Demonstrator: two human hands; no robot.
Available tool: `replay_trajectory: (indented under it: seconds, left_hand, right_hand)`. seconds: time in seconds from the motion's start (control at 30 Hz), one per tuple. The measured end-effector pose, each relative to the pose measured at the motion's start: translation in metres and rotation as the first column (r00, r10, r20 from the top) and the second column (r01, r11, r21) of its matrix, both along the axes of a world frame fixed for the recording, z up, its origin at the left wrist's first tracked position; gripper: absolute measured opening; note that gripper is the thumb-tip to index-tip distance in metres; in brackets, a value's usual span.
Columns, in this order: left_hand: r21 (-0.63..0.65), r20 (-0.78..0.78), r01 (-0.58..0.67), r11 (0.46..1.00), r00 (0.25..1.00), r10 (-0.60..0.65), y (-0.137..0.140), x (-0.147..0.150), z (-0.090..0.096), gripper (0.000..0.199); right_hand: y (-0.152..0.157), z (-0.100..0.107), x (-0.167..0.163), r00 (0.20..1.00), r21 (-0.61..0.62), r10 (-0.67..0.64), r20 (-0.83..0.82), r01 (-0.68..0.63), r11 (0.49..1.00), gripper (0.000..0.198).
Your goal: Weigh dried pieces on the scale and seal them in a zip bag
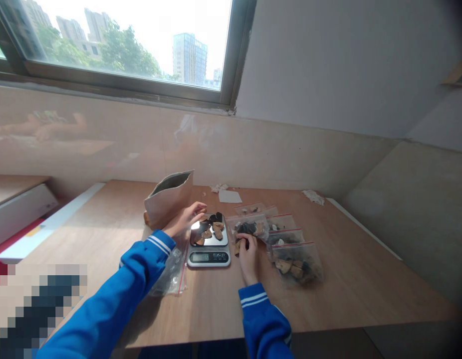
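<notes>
Centre of frame: small digital scale (208,247) on the desk (350,279), its steel platform carrying a loose heap of brown and black pieces (209,228), irregular, chip-like. I cannot tell the material; they look dry and stiff.

Handling judgement: each piece should be light and rigid, possibly brittle at the edges, so I would take one by its two broad faces with fingertips, not squeeze across thin corners. The heap is unsteady; a nudge could slide pieces off the smooth platform.

Left hand (186,219): just left of centre, fingers extended and loosely together, tips resting at the upper left rim of the platform among the pieces. Whether it pinches one I cannot tell.

Right hand (248,254): right of the scale, fingers curled, pinching a small tan piece (237,248) at the mouth of a clear zip bag (249,228).

Outward: three more zip bags stepping toward the lower right, the nearest one (296,263) filled with similar pieces. Soft film, slippery; best held at the red seal strip. An empty-looking clear bag (171,274) lies under the left forearm. A brown paper pouch (167,199) stands open, upper left of the scale. Scraps of white paper (229,196) near the wall.
</notes>
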State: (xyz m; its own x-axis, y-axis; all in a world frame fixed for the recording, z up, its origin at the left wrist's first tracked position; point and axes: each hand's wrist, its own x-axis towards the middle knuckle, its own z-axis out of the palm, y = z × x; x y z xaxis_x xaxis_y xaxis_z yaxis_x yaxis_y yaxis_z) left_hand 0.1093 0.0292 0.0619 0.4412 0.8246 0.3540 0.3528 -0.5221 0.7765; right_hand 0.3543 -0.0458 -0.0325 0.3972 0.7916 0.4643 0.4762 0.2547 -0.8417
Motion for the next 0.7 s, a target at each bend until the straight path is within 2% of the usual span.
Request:
replay_trajectory:
  seconds: [0.17, 0.3, 0.43, 0.57, 0.7]
  left_hand:
    - [0.022, -0.104, 0.142, 0.990, 0.985, -0.139, -0.032, 0.021, 0.017, 0.030]
    - [0.031, -0.145, 0.303, 0.952, 0.944, -0.296, -0.052, 0.035, 0.025, 0.027]
    - [0.101, -0.149, 0.285, 0.953, 0.952, -0.269, -0.049, 0.034, 0.030, 0.028]
    - [0.139, -0.152, 0.219, 0.966, 0.968, -0.198, -0.044, 0.024, 0.033, 0.029]
    - [0.201, -0.198, 0.152, 0.968, 0.974, -0.112, -0.050, 0.019, 0.038, 0.031]
  right_hand:
    - [0.001, -0.001, 0.000, 1.000, -0.005, -0.003, -0.004, 0.003, 1.000, 0.020]
    - [0.000, 0.000, -0.001, 1.000, -0.004, -0.003, 0.003, 0.003, 1.000, 0.020]
    - [-0.002, 0.003, -0.002, 1.000, -0.003, -0.006, -0.001, 0.006, 1.000, 0.021]
    - [-0.002, 0.001, -0.001, 1.000, -0.013, -0.003, 0.002, 0.003, 1.000, 0.021]
    - [-0.001, -0.001, 0.000, 1.000, -0.007, 0.005, 0.001, -0.005, 1.000, 0.021]
